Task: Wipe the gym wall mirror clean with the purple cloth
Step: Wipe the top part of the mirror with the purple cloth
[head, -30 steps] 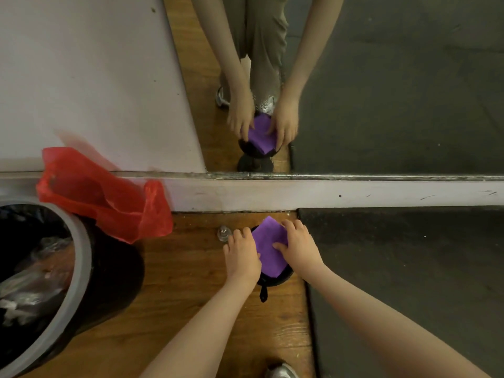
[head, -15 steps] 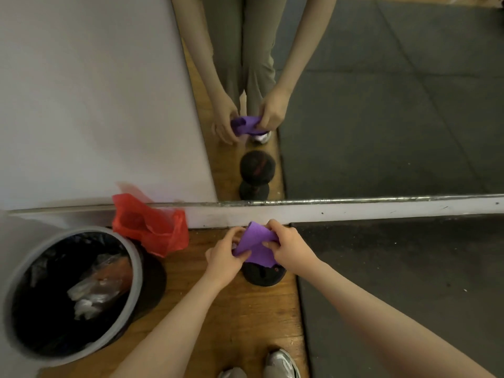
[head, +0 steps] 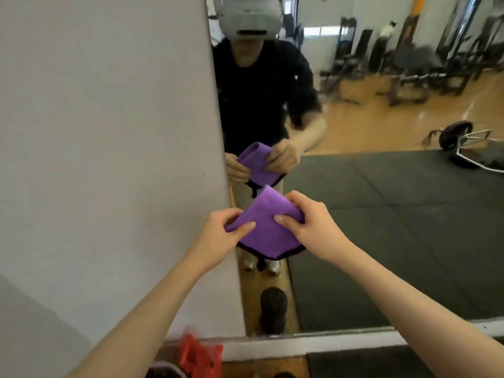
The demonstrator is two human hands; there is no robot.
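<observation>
Your left hand (head: 221,231) pinches the left corner of the purple cloth (head: 268,227). Your right hand (head: 313,227) pinches its right side. You hold the cloth up in the air, near the mirror (head: 381,200) but not touching it. No wiping looks done yet; the whole mirror is left.

— What do we see to our left?
— A plain grey wall (head: 109,132), with a white baseboard (head: 313,346) along the bottom.
— And below us?
— We make out wooden floor (head: 275,368) beside a dark rubber mat (head: 368,364), and something red (head: 200,356), blurred.
</observation>
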